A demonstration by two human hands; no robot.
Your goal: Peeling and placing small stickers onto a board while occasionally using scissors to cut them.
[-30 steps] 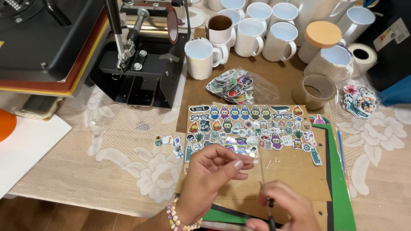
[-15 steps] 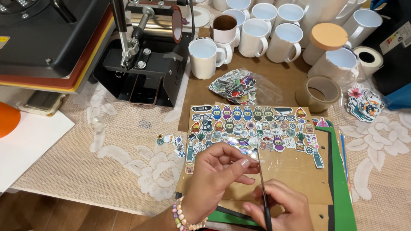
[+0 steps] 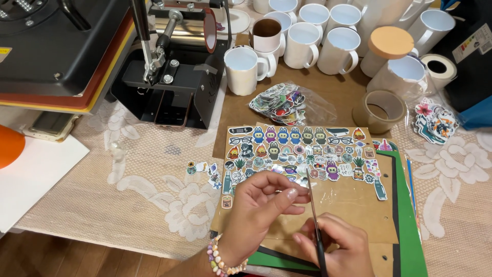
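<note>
I pinch a small sticker between my left hand's thumb and curled fingers, just over the brown cardboard sheet near the lower edge of the sticker rows. My right hand is closed around a thin black tool, whose tip meets the sticker; what kind of tool it is I cannot make out, and its lower end is cut off by the frame. A beaded bracelet circles my left wrist. Beyond lie a bag of stickers, a tape roll, white mugs and a black mug press
</note>
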